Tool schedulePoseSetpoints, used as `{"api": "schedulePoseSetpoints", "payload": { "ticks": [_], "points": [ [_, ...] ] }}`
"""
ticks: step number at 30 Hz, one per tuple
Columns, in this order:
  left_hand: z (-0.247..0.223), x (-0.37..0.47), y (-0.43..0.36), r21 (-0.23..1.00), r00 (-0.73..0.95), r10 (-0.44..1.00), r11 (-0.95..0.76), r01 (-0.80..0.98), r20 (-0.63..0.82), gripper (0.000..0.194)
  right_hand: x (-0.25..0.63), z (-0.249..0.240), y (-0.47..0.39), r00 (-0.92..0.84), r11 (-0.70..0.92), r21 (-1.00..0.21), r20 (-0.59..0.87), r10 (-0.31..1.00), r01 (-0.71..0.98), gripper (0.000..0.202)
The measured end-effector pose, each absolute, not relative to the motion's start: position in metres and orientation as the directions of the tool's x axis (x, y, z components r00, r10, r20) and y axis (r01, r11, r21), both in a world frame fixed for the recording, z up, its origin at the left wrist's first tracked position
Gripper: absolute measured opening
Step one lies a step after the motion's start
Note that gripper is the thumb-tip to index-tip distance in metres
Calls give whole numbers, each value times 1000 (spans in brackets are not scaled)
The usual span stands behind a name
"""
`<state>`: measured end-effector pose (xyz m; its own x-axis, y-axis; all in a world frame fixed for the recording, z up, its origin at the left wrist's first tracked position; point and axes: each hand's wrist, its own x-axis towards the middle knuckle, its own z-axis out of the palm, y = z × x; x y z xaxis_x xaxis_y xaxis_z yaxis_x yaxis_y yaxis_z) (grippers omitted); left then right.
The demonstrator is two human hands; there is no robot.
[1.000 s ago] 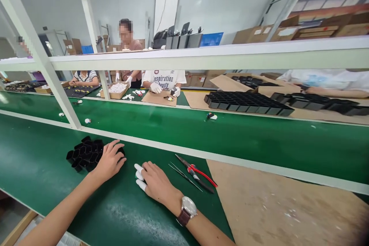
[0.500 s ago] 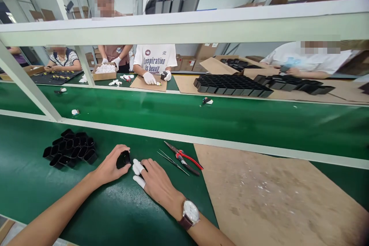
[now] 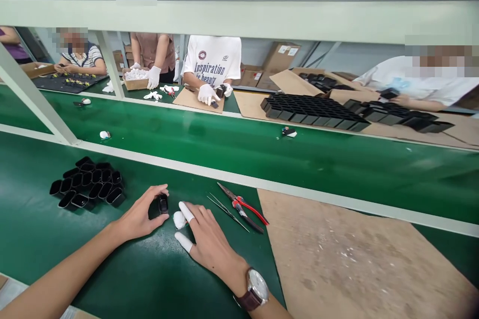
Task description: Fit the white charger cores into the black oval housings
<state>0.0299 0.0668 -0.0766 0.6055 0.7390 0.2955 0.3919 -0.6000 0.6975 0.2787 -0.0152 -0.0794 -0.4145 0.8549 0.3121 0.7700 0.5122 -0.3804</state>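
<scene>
My left hand [image 3: 144, 214] pinches a small black plastic housing [image 3: 163, 203] between thumb and fingers, its hollow side partly visible. To its right, my right hand [image 3: 209, 239] hovers low over the green work surface, with white finger cots on the thumb and index finger. Those two fingers are spread around a small white rounded part [image 3: 179, 220] with a bit of colour at its right side. A gap shows between thumb and part; whether the index finger touches it I cannot tell. Several similar black housings [image 3: 87, 178] stand clustered left of my left hand.
Tweezers [image 3: 229, 213] and red-handled pliers [image 3: 239, 205] lie beyond my right hand. A cardboard sheet [image 3: 359, 254] covers the right side. Past a white rail [image 3: 168, 162] runs a green belt [image 3: 202, 137] carrying a few small parts. Co-workers sit and stand opposite, near black housings [image 3: 314, 112].
My right thumb and index finger have spread wider, showing more of the white part. My left hand still holds the housing, now turned slightly. The camera view has tilted down a little.
</scene>
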Motion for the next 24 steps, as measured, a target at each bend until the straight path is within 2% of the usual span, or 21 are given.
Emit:
{"api": "schedulePoseSetpoints", "payload": {
  "ticks": [4, 6, 8, 11, 14, 17, 20, 24],
  "points": [
    [-74, 26, 66, 684, 629, 729, -606, 406, 272, 82, 281, -78, -14, -383, 460, -392, 261, 886, 796, 66],
    [-74, 25, 65, 684, 629, 729, -605, 409, 269, 81, 283, -74, -15, -345, 416, -405, 239, 907, 814, 71],
    [-75, 23, 65, 687, 634, 727, -602, 406, 263, 80, 287, -68, -16, -370, 432, -446, 224, 902, 783, 77],
    [-76, 23, 63, 691, 653, 712, -608, 391, 258, 78, 294, -58, -21, -478, 499, -495, 180, 860, 711, 74],
    [-74, 23, 62, 686, 664, 702, -617, 386, 257, 78, 299, -54, -25, -450, 446, -492, 118, 885, 748, 76],
    [-73, 23, 61, 680, 670, 701, -616, 397, 244, 78, 301, -54, -26, -446, 442, -498, 120, 887, 746, 84],
    [-71, 23, 60, 678, 678, 704, -605, 417, 211, 77, 301, -56, -26, -518, 503, -506, 123, 846, 701, 78],
    [-70, 23, 59, 676, 674, 716, -588, 444, 179, 76, 303, -59, -26, -432, 438, -495, 134, 892, 750, 78]
  ]
}}
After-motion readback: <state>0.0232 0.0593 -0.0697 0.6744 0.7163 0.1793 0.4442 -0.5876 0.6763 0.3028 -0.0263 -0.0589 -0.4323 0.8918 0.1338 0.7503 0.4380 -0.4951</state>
